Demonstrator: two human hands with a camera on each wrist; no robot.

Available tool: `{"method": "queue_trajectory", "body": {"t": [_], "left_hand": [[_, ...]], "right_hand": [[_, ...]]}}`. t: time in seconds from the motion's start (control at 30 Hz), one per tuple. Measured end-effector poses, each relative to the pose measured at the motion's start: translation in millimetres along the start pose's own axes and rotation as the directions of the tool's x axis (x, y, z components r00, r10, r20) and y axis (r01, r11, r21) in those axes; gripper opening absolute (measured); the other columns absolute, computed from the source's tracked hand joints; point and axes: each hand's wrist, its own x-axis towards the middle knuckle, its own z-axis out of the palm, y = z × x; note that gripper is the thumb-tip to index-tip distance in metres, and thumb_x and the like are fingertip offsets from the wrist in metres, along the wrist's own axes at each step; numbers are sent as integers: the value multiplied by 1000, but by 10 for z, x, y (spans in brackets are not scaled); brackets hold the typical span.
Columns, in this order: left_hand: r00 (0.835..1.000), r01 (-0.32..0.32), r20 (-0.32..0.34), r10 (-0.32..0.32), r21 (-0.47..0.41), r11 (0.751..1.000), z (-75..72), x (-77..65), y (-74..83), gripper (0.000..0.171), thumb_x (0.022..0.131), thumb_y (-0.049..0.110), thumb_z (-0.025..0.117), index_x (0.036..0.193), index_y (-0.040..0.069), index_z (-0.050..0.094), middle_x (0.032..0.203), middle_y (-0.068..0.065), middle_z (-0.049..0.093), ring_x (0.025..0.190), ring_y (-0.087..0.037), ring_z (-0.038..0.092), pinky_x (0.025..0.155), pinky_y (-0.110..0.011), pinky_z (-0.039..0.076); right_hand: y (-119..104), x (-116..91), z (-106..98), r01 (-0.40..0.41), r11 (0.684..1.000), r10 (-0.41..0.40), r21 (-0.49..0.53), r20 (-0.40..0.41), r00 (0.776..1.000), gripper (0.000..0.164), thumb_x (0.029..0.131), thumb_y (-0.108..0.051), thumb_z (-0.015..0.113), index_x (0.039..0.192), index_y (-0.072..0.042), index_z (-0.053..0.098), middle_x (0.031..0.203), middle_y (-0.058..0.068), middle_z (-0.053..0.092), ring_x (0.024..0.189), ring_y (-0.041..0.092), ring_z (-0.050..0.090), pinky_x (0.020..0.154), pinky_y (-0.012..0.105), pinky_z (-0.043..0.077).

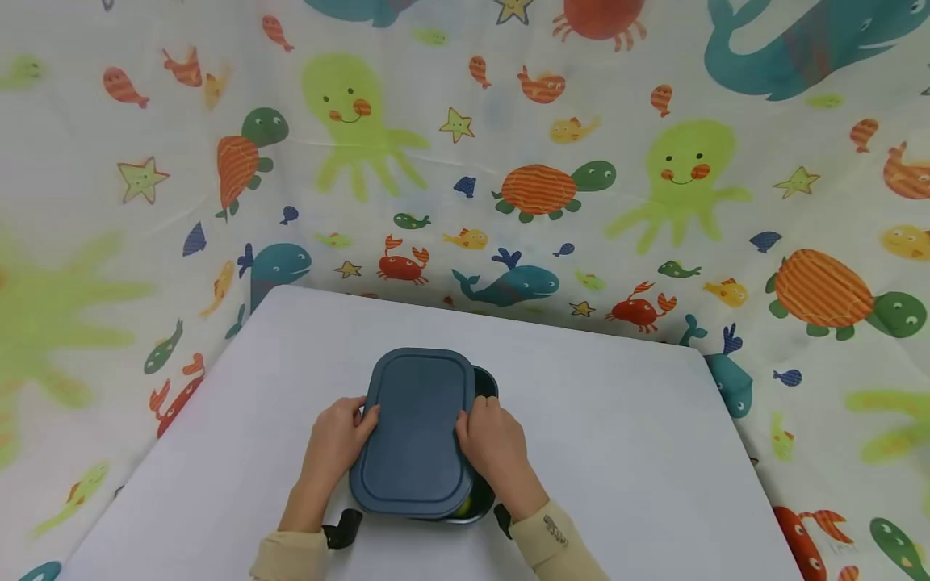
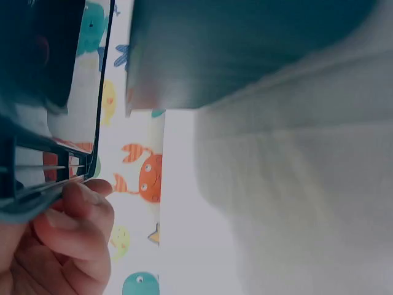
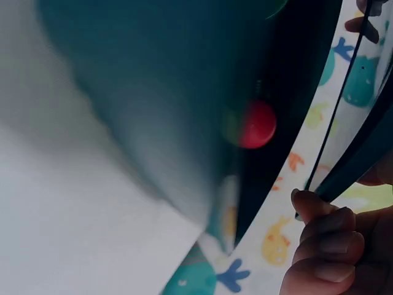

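Note:
A dark blue rectangular lid (image 1: pixel 414 432) with rounded corners is held over a matching container (image 1: pixel 485 378), shifted left so that the container's right side shows. My left hand (image 1: pixel 341 436) grips the lid's left edge, fingers curled under the rim in the left wrist view. On the opposite edge my right hand (image 1: pixel 497 440) pinches the lid between thumb and fingers. From the right wrist view, a gap separates the lid (image 3: pixel 362 144) from the container (image 3: pixel 153 110). Something red and round (image 3: pixel 258 125) shows in the container's dark inside. A yellow-green bit (image 1: pixel 463 508) peeks out below the lid.
The container stands on a white table (image 1: pixel 617 452). Behind and beside it hangs a white cloth (image 1: pixel 450 73) printed with sea animals. Black camera straps (image 1: pixel 343 529) sit near both wrists, by beige sleeves (image 1: pixel 291 555).

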Motion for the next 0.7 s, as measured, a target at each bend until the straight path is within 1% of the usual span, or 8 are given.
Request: {"method": "queue_trajectory", "body": {"t": [0.1, 0.2, 0.3, 0.47, 0.57, 0.7], "left_hand": [[1000, -6, -19, 6, 0, 1000, -67, -7, -60, 24, 86, 19, 63, 91, -4, 66, 62, -4, 46, 53, -13, 40, 51, -25, 32], [1000, 8, -22, -8, 1, 1000, -122, -11, -116, 23, 86, 19, 62, 91, -3, 66, 62, -4, 46, 54, -13, 40, 51, -25, 33], [1000, 14, -14, -14, -3, 1000, -133, -3, -141, 23, 87, 19, 62, 91, -3, 65, 62, -4, 46, 54, -13, 40, 51, -25, 33], [1000, 15, -18, -15, -11, 1000, -152, 6, -172, 24, 87, 19, 62, 93, -4, 66, 63, -4, 46, 54, -13, 40, 51, -26, 33], [1000, 15, -10, -15, -18, 1000, -171, 12, -195, 25, 87, 20, 61, 95, -4, 66, 63, -4, 47, 55, -14, 41, 52, -26, 33], [1000, 5, 1, -5, -22, 1000, -208, 25, -251, 26, 87, 19, 61, 97, -5, 66, 64, -4, 47, 56, -14, 42, 52, -26, 34]], "right_hand": [[-78, 32, 8, 23, 1000, -23, -1, -2, 1000, 30, 90, -30, 52, 78, -3, 56, 68, 7, 49, 45, 11, 38, 40, 23, 33], [-152, 52, 10, 48, 999, -48, -8, -16, 999, 30, 90, -30, 53, 76, -3, 56, 66, 6, 48, 44, 12, 38, 39, 23, 32], [-177, 54, 2, 62, 998, -62, -23, -26, 998, 30, 89, -30, 54, 75, -3, 56, 64, 6, 46, 44, 12, 37, 39, 23, 32], [-217, 72, -13, 69, 997, -70, -45, -15, 997, 31, 89, -30, 55, 73, -3, 55, 63, 6, 45, 44, 12, 37, 39, 24, 32], [-245, 82, -25, 64, 997, -63, -47, 21, 998, 32, 89, -30, 54, 72, -3, 54, 63, 6, 45, 44, 13, 38, 39, 24, 33], [-294, 97, -51, 34, 999, -33, -5, 125, 992, 34, 91, -31, 51, 74, -2, 55, 65, 7, 48, 47, 15, 43, 41, 27, 36]]}}
